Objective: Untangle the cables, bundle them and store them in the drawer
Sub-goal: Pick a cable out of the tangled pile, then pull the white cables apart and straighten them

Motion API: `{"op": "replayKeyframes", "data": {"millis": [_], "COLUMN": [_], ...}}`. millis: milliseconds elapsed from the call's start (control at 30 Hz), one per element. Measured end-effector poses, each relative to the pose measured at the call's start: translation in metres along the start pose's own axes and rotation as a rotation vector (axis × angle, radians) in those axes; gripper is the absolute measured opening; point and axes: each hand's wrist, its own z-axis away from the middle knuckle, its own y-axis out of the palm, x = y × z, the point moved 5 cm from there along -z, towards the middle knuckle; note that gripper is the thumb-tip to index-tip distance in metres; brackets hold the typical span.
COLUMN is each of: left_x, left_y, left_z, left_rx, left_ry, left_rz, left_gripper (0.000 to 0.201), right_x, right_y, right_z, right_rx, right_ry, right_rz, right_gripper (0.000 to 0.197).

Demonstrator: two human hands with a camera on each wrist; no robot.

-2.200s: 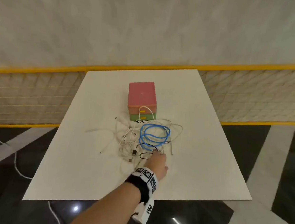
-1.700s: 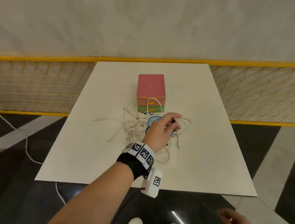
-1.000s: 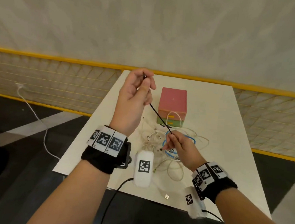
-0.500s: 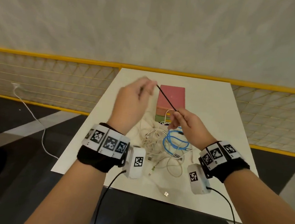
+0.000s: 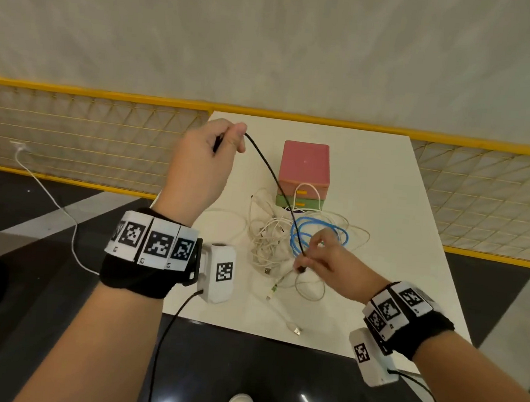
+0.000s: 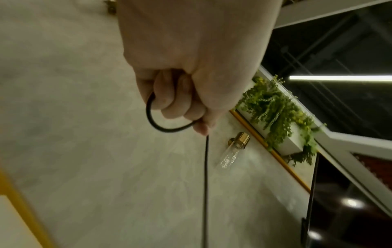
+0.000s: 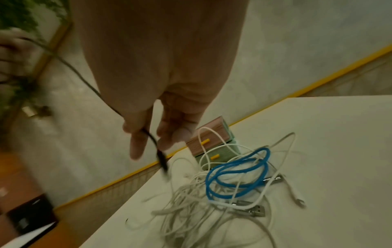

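With your left hand and right hand pinching the black cable taut, its plug could snag the white cables and drag them off the desk's near edge.

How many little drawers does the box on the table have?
2. The pink drawer is the upper one, and the green drawer sits right under it. Both are shut, with yellow handles, on the small box.

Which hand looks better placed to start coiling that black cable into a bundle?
Probably the right hand. It pinches the black cable by its free end, low over the table, so it can wind. The left hand, raised, already grips a loop and suits as anchor.
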Motion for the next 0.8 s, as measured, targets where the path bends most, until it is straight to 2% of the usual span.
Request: {"op": "replayKeyframes", "data": {"millis": [33,100,167,233,300,367,433,500,600,700,800], "left_x": [0.002,0.004,0.005,0.008,0.012,0.012,0.009,0.005,0.002,0.01,0.02], "left_y": [0.004,0.016,0.03,0.042,0.05,0.052,0.051,0.05,0.054,0.055,0.054], "left_z": [0.004,0.019,0.041,0.064,0.081,0.086,0.081,0.076,0.074,0.072,0.074], "left_rx": [0.114,0.411,0.68,0.894,0.996,0.905,0.728,0.6,0.484,0.327,0.172], "left_ry": [-0.006,-0.003,-0.01,-0.035,-0.092,-0.142,-0.162,-0.18,-0.13,-0.178,-0.208], "left_rz": [-0.039,-0.13,-0.219,-0.267,-0.281,-0.209,-0.022,0.181,0.289,0.375,0.422], "left_gripper": [0.035,0.036,0.036,0.033,0.032,0.033,0.022,0.013,0.016,0.013,0.011], "right_x": [0.005,0.013,0.024,0.04,0.061,0.081,0.094,0.103,0.11,0.106,0.102], "right_y": [0.008,0.012,-0.003,-0.023,-0.033,-0.033,-0.025,-0.012,0.004,0.015,0.029], "right_z": [0.006,0.015,0.018,0.017,0.015,0.014,0.01,0.004,-0.009,-0.014,-0.013], "right_rx": [0.114,0.282,0.252,0.15,0.107,0.107,0.123,0.138,0.086,-0.024,-0.056], "right_ry": [-0.006,0.029,0.067,0.061,0.011,-0.056,-0.079,-0.082,-0.133,-0.152,-0.138], "right_rz": [0.032,0.113,0.154,0.126,0.069,-0.037,-0.172,-0.324,-0.499,-0.574,-0.619], "right_gripper": [0.022,0.044,0.066,0.076,0.074,0.05,0.022,0.009,0.009,0.022,0.031]}}
